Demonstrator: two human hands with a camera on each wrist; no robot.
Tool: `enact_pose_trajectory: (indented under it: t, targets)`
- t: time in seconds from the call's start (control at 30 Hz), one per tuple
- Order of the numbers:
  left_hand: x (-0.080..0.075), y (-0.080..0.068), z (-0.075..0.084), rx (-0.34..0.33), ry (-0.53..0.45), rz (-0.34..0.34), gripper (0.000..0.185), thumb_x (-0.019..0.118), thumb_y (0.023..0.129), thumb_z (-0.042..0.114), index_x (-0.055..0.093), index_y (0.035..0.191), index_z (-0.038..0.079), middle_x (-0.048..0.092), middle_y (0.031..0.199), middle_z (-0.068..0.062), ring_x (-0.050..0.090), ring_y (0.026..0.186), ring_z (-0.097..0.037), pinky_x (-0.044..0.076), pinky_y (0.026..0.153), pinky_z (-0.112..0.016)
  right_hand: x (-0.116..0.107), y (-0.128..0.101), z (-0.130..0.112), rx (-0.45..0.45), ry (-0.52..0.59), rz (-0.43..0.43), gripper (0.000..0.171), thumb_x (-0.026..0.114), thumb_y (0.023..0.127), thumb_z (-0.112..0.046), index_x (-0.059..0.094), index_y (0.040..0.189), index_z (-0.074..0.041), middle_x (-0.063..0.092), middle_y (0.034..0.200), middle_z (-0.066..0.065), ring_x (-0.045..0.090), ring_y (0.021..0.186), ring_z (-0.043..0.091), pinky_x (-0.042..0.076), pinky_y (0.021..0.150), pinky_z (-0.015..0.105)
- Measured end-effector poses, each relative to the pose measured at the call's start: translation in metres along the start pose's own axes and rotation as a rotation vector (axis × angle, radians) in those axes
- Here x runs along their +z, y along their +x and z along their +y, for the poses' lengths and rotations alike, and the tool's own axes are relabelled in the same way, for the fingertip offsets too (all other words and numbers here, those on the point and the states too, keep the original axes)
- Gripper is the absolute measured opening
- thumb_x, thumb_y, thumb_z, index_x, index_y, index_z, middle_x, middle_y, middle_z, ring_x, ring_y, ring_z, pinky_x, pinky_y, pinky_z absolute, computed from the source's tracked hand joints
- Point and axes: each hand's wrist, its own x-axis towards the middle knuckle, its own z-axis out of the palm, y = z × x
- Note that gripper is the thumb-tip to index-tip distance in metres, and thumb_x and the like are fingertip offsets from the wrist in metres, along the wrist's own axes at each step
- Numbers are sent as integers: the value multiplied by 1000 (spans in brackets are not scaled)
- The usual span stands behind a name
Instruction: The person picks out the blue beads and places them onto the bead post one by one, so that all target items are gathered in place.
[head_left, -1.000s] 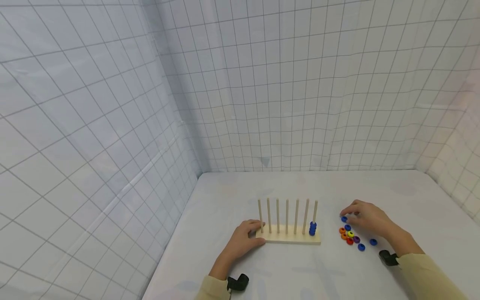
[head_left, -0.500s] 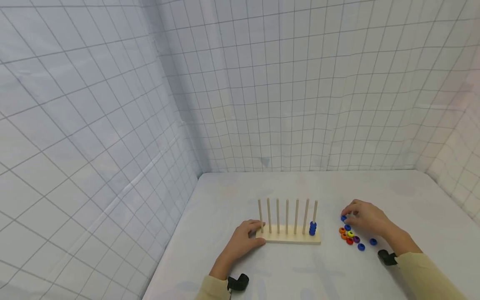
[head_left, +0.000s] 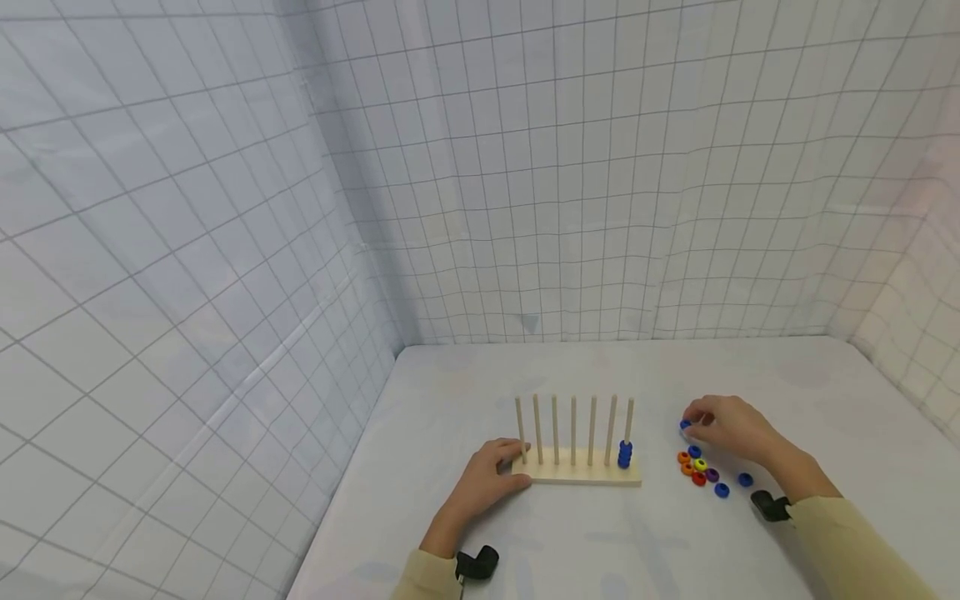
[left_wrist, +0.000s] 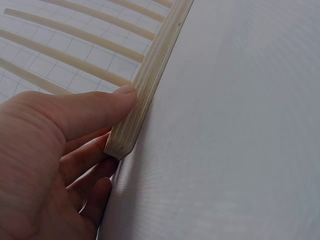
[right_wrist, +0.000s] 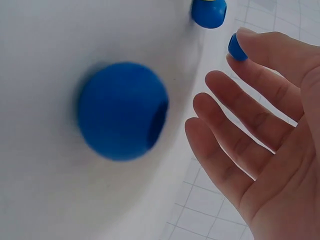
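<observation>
At the middle of the head view stands a wooden peg rack [head_left: 576, 472] with a row of several upright pegs. My left hand [head_left: 480, 482] grips the rack's left end, thumb on the front edge and fingers round the end, as the left wrist view also shows. Several blue beads [head_left: 625, 455] are stacked on the rightmost peg. To the right of the rack, my right hand [head_left: 737, 428] pinches a blue bead [right_wrist: 235, 49] between thumb and index finger. The other fingers of that hand [right_wrist: 240, 125] are spread apart and hold nothing.
Loose beads lie right of the rack: orange beads [head_left: 683, 457], a yellow bead [head_left: 701, 465], a red bead [head_left: 699, 479], a purple bead [head_left: 712, 475] and blue beads [head_left: 722, 490]. A white gridded sheet [head_left: 555, 208] rises behind the table [head_left: 585, 550].
My right hand has taken hold of the far blue bead and raised it slightly off the table. The left hand stays at the rack's end, and the rack has not moved.
</observation>
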Motion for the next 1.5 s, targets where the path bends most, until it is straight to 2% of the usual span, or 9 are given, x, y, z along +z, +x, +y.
enact_pose_trajectory:
  t: [0.2, 0.47, 0.7, 0.93, 1.5]
  targets:
    - [1, 0, 0, 9, -2, 4, 53, 78, 87, 36, 66, 135, 18, 60, 136, 3, 50, 131, -23, 41, 107, -47, -5, 0, -7, -10, -21, 34, 19, 78, 89, -24, 72, 105, -14, 66, 94, -2, 60, 85, 19, 56, 78, 45]
    - [0, 1, 0, 23, -2, 5, 52, 79, 87, 33, 67, 134, 16, 60, 136, 0, 50, 131, -25, 41, 107, -48, -12, 1, -19, -44, 2, 92, 17, 76, 90, -18, 72, 104, -10, 67, 88, -2, 61, 78, 16, 56, 71, 38]
    - [-1, 1, 1, 18, 5, 7, 53, 79, 87, 34, 66, 135, 16, 59, 138, -1, 49, 132, -25, 41, 108, -47, -16, -1, -33, -60, 22, 144, 17, 76, 90, -13, 73, 107, -9, 71, 93, 1, 65, 83, 19, 59, 74, 42]
    - [-2, 1, 5, 9, -2, 4, 52, 78, 87, 35, 66, 135, 16, 59, 139, -2, 48, 133, -27, 39, 108, -51, -17, -2, -46, -50, 24, 163, 17, 76, 90, -12, 74, 107, -9, 72, 92, 1, 66, 81, 19, 59, 73, 42]
    - [-1, -1, 5, 8, -10, 1, 50, 78, 87, 34, 67, 133, 18, 59, 138, 1, 49, 132, -25, 39, 108, -49, -20, -12, -69, -56, 71, 215, 19, 75, 89, -13, 73, 108, -9, 71, 91, 0, 66, 82, 20, 58, 70, 40]
